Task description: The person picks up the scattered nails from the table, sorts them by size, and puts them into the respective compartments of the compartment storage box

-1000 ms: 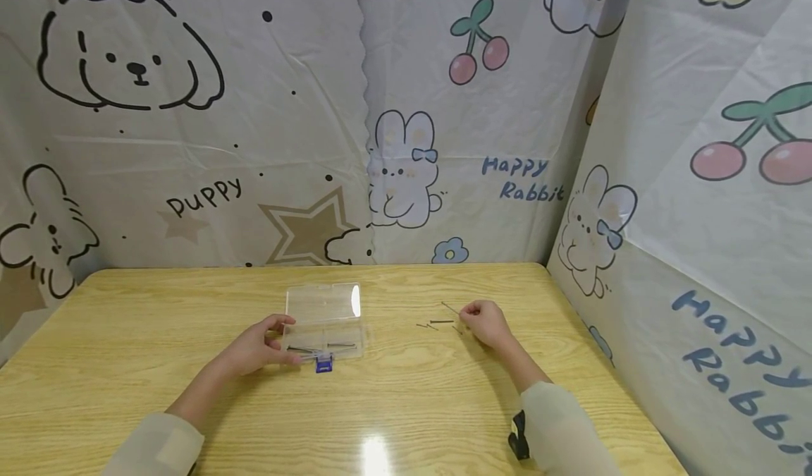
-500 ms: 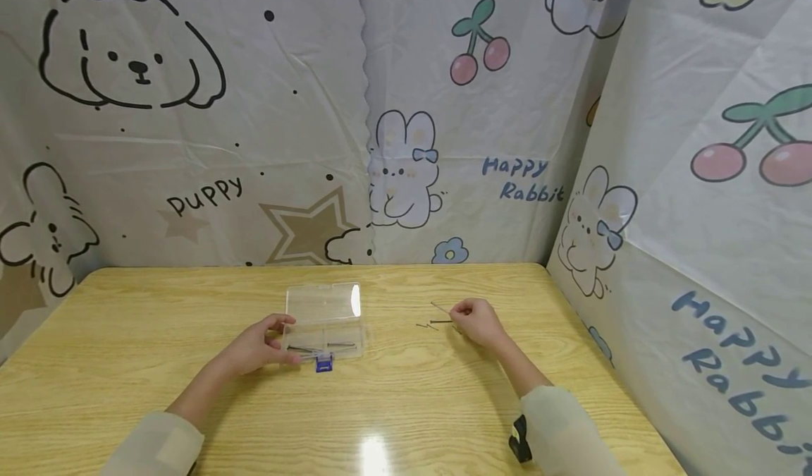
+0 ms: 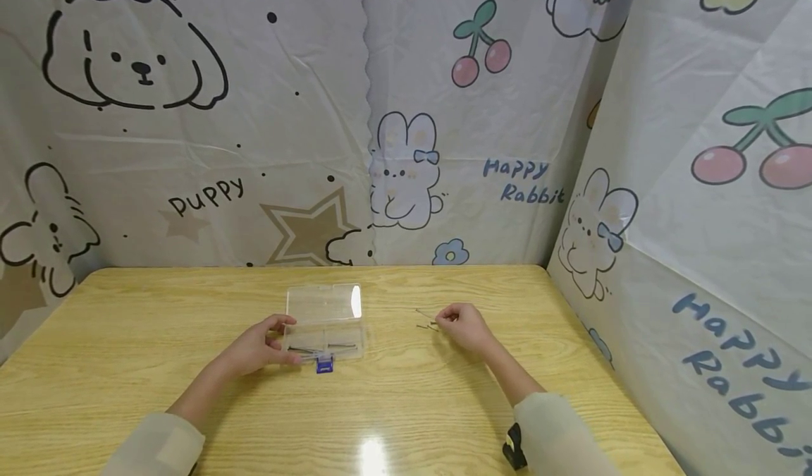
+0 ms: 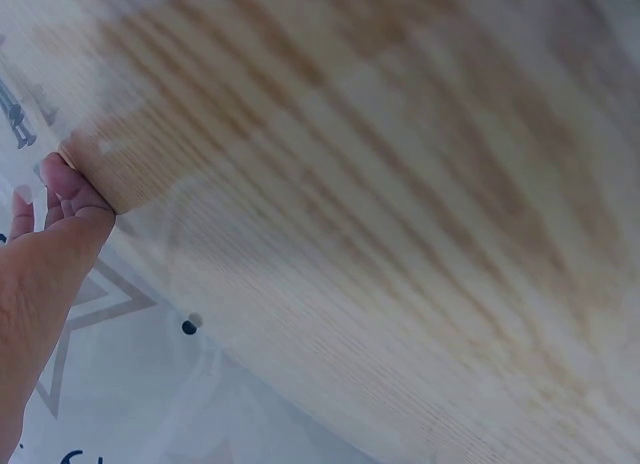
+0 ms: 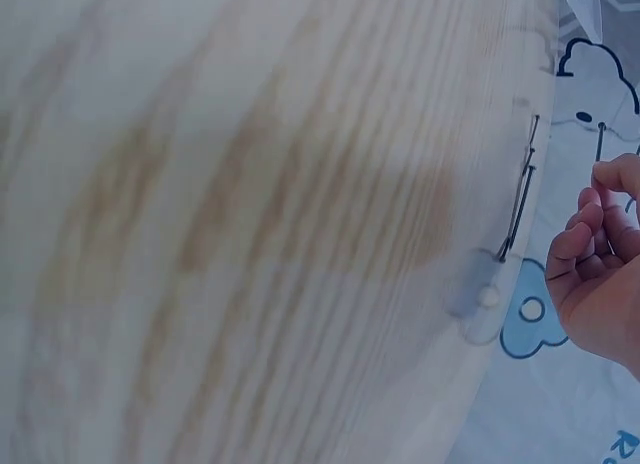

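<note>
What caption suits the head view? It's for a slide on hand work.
Left hand holds an open clear box on a wooden table while the right hand pinches a thin nail.

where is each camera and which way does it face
head: on the person's head, looking forward and down at the table, box, nails; left hand, right hand show.
left wrist: low over the tabletop; only left-hand fingertips show.
right wrist: low over the tabletop; curled right-hand fingers show.
Shared: head and right wrist both show the nails.
</note>
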A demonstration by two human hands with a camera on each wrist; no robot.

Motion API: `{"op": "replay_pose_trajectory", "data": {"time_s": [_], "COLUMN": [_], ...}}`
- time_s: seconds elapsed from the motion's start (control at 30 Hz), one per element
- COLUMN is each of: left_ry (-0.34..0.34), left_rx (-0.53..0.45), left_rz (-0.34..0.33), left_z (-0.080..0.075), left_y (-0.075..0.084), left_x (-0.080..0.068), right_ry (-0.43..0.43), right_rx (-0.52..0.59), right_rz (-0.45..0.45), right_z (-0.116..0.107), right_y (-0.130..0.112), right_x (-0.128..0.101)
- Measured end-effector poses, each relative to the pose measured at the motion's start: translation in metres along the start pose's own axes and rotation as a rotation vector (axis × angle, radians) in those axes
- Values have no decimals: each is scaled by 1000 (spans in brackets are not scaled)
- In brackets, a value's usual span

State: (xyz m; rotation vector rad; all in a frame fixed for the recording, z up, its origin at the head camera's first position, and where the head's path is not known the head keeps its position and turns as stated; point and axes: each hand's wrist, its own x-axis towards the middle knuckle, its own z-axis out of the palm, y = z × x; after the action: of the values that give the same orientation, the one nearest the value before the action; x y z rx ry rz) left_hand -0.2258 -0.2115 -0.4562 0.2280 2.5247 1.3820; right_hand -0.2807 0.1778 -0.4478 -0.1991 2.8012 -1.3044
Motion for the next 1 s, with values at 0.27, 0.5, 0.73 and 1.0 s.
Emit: {"op": "replay_pose_trajectory", "data": {"time_s": [0.27,0.5,0.73,1.0], "left_ry": [-4,-8,-5,-6], "left_rx": [-1,8,13,5], "left_rz": [0,8,7,2], "left_z": [0,0,0,0], "left_y": [-1,2,5,1], "left_x": [0,-4,-5,-1], "right_ry": [-25,-58,-101,-132], "right_rx": [18,14,31,11], "right_rz": [-17,-37,-51,-98], "right_z": [8,13,20,26], "right_y": [-8,-16,-22,-29], "right_x": [-3,-4,-4,-5]}}
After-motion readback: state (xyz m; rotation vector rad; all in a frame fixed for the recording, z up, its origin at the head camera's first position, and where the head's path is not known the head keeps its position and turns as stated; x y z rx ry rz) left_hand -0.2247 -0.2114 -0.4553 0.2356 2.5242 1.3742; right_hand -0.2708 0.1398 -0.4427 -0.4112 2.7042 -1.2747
